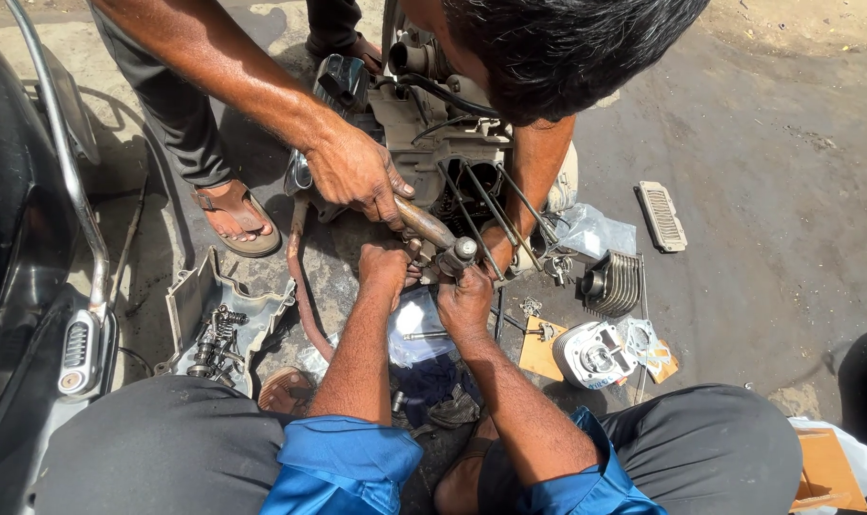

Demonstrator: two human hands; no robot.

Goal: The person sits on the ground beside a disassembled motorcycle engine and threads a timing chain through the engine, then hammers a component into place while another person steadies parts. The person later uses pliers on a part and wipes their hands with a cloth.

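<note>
Both hands, left (386, 269) and right (465, 300), are closed around a greasy metal piston (455, 256) just below the grimy engine block (453, 153); a co-worker's hand (355, 172) grips a rusty rod (424, 222) beside them. Beyond, right of the engine block, a finned cylinder (613, 282) lies on the ground.

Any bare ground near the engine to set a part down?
Open ground right of the vented cover and behind the finned cylinder. Crowded elsewhere: left hand, right hand and a co-worker's hand meet at the engine; a tray of bolts sits on the left.
</note>
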